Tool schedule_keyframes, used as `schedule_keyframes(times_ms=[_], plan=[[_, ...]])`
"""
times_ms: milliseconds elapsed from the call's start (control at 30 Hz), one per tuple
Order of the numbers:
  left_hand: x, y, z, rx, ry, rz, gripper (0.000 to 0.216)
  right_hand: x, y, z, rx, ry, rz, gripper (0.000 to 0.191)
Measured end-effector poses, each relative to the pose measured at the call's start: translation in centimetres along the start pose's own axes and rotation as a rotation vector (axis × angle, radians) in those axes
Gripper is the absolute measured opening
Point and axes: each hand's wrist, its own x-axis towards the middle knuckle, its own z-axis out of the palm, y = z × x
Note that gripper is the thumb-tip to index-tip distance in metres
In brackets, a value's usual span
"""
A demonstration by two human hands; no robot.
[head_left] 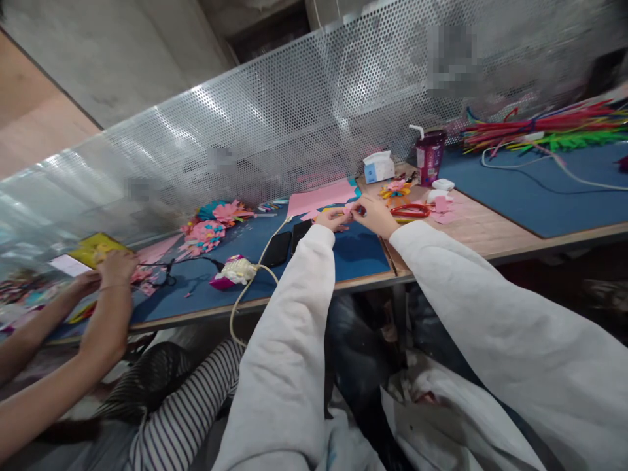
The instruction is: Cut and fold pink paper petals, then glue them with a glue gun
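My left hand (332, 219) and my right hand (375, 216) meet above the blue mat (363, 255), fingertips pinched together. Between them is a small pink paper piece (348, 210), mostly covered by the fingers. Just behind my hands lie pink paper sheets (321, 198) with a blue edge showing. Red-handled scissors (411, 210) rest to the right of my right hand, beside pink paper scraps (443, 208). Left of my left wrist are a black phone (277, 248) and a second dark flat object (300, 233).
Paper flowers (209, 232) and a power strip (238, 270) with a pale cable lie leftward. A tissue pack (379, 167), a purple cup (430, 159) with a straw and colourful pipe cleaners (540, 131) stand rightward. A co-worker's hands (115, 265) hold yellow paper (95, 247). Perforated metal panel (275, 118) behind.
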Motion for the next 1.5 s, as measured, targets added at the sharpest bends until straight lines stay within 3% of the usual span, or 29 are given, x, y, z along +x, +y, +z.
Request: schedule_keyframes(times_ms=[433, 1000, 1200, 1500], plan=[[0.2, -0.5, -0.3, 0.018, -0.021, 0.045, 0.037, 0.2, 0.0, 0.3, 0.088, 0.056, 0.071, 0.004], [0.4, -0.7, -0.6, 0.069, -0.014, 0.067, 0.044, 0.0, 0.2, 0.3, 0.304, -0.015, 0.22, 0.009], [0.4, -0.6, -0.5, 0.03, -0.013, 0.012, 0.042, 0.3, 0.8, 0.6, 0.267, -0.014, 0.159, 0.009], [0.4, -0.3, -0.3, 0.146, 0.036, -0.041, 0.033, 0.1, 0.7, 0.5, 0.072, 0.128, -0.068, 0.005]])
